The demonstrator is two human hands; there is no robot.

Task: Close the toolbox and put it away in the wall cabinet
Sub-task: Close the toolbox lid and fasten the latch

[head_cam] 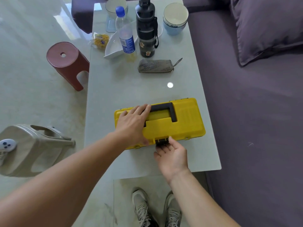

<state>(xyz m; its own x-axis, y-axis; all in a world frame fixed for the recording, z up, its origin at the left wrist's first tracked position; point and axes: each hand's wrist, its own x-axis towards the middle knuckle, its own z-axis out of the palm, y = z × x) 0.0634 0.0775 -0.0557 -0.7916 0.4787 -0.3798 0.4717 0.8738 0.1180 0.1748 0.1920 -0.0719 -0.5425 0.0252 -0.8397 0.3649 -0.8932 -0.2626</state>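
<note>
A yellow toolbox lies on the pale glass table, its lid down and its black handle folded flat on top. My left hand rests flat on the left part of the lid, fingers spread, fingertips touching the handle. My right hand is at the front edge, palm up, with fingertips on the black latch at the middle of the front. The wall cabinet is not in view.
Farther back on the table stand a water bottle, a black flask, stacked bowls, a white dish and a grey pouch. A red stool and a beige stool stand left. A purple sofa runs along the right.
</note>
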